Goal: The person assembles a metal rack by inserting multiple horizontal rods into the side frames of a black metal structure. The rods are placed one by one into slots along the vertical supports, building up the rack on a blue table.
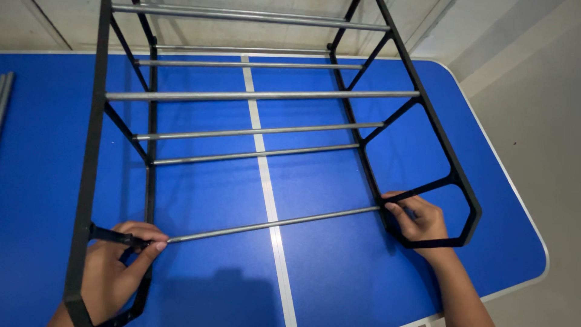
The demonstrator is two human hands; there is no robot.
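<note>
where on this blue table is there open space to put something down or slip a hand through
Bare blue table lies right of the black rack frame, up to the white edge, and at the near edge between the left hand and right hand. The wide gap above the lowest metal rod admits a hand. Higher up, rods crowd together.

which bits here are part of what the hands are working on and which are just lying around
In hand:
- left hand and right hand, one at each end of the lowest metal rod
- black rack frame

Lying about:
- grey rods at the far left edge of the blue table
</note>
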